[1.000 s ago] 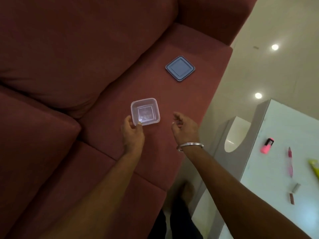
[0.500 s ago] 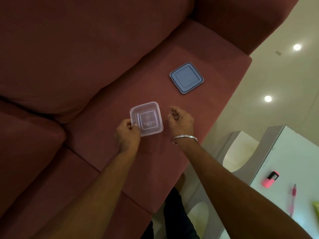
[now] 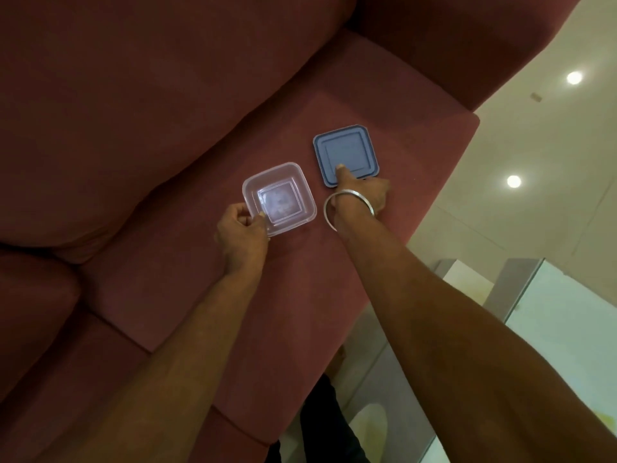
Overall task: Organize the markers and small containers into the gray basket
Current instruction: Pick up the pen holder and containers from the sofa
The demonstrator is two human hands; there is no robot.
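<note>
Now left hand [image 3: 242,233] pinches clear container [image 3: 280,198] rim, mouth up; right hand [image 3: 364,193] pinches flat blue lid [image 3: 344,148].

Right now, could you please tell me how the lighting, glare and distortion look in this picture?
In the head view the light is dim and reddish over the sofa; two glare spots burn out on the glossy floor at right; the clear container shows a pale sheen yet reads clearly beside the blue lid; the wide lens bends the sofa's edges.
</note>
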